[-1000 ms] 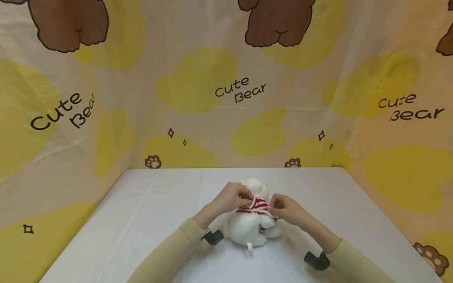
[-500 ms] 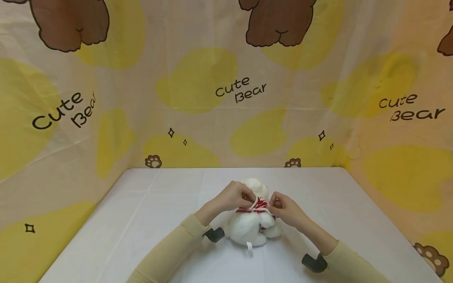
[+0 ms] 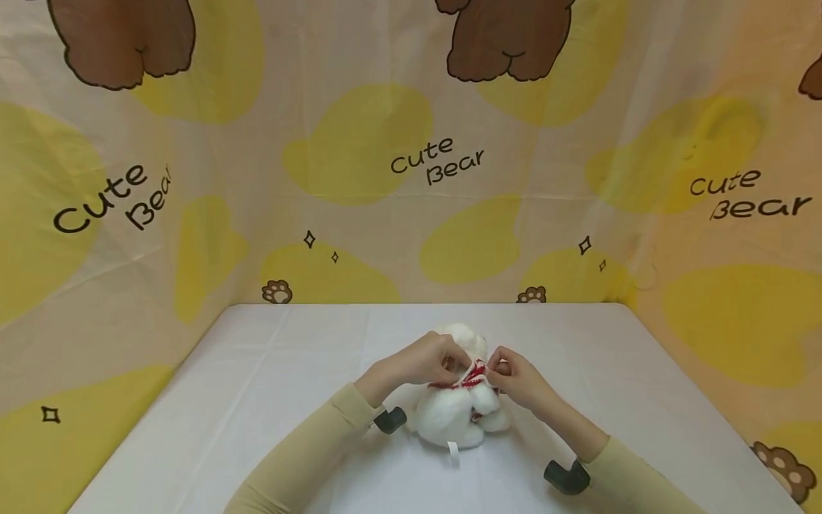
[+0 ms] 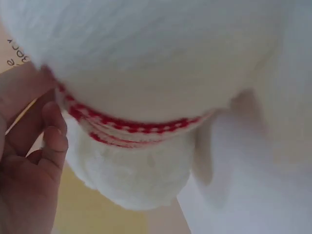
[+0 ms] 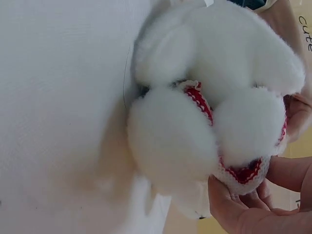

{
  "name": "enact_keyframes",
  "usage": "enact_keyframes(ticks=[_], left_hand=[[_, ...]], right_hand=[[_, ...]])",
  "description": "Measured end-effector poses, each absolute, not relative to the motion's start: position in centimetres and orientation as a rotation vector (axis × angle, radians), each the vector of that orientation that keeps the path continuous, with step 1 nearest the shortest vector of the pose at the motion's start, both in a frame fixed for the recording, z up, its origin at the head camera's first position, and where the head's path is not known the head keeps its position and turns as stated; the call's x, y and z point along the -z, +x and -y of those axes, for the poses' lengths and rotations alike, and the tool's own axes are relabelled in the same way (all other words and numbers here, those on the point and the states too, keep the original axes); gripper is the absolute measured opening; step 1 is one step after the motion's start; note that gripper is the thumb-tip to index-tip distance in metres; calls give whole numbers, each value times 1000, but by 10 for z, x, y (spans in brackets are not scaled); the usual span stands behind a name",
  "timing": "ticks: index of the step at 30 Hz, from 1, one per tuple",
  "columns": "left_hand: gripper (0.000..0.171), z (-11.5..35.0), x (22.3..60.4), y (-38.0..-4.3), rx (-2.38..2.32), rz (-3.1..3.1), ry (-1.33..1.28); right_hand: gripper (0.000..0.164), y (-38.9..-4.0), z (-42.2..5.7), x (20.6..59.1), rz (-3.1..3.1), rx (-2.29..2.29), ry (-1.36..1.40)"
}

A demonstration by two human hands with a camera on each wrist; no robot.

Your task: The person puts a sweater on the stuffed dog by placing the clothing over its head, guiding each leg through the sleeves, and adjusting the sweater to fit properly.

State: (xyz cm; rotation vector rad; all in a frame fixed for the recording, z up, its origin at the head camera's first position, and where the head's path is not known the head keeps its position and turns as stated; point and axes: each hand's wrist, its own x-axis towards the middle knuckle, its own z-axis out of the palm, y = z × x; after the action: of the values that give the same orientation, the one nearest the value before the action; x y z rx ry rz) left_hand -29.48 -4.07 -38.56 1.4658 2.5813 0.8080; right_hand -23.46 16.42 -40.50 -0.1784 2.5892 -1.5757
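Observation:
A white plush toy (image 3: pixel 443 421) sits on the table with its back and a white tag toward the head camera. Around its upper body runs a red-and-white knitted garment (image 3: pixel 474 374), bunched near the neck. My left hand (image 3: pixel 432 360) pinches the garment's edge on the left; in the left wrist view that hand (image 4: pixel 29 161) is at the side of the knit band (image 4: pixel 141 127), its grip partly hidden behind the plush. With thumb and fingers my right hand (image 3: pixel 521 378) pinches the garment on the right, and in the right wrist view its white-edged knit (image 5: pixel 242 176) shows between them.
The white table (image 3: pixel 289 371) is enclosed by a printed yellow-and-cream cloth (image 3: pixel 359 143) at the back and sides. Black curved wrist mounts (image 3: pixel 567 477) stick out below both forearms. The plush's tag (image 3: pixel 453 452) lies toward the front.
My left hand has shifted slightly right across the toy's upper back, and the striped knit between the hands has bunched narrower and higher. The right hand has moved only a little; the toy stays put.

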Motion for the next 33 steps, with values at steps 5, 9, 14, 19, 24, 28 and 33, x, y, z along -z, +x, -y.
enact_keyframes(ticks=[5,9,14,19,24,28,33], left_hand=[[21,39,392,-296,-803,-2619,1541],[21,36,397,-297,-786,-2664,1593],[19,33,401,-297,-765,-2714,1620],[17,31,399,-294,-750,-2735,1631],[17,31,399,-292,-763,-2759,1617],[19,34,404,-293,-899,-2787,1492],[16,39,414,-297,-1197,-2727,1319]], right_hand=[[9,-236,-165,405,-2609,1541,-230],[10,-235,-167,399,-2607,1457,-324],[18,-232,-172,389,-2613,1403,-345],[24,-230,-168,389,-2750,1309,-288],[16,-228,-166,389,-2846,1171,-420],[15,-225,-167,388,-2843,1085,-489],[13,-224,-169,390,-2816,1019,-562]])
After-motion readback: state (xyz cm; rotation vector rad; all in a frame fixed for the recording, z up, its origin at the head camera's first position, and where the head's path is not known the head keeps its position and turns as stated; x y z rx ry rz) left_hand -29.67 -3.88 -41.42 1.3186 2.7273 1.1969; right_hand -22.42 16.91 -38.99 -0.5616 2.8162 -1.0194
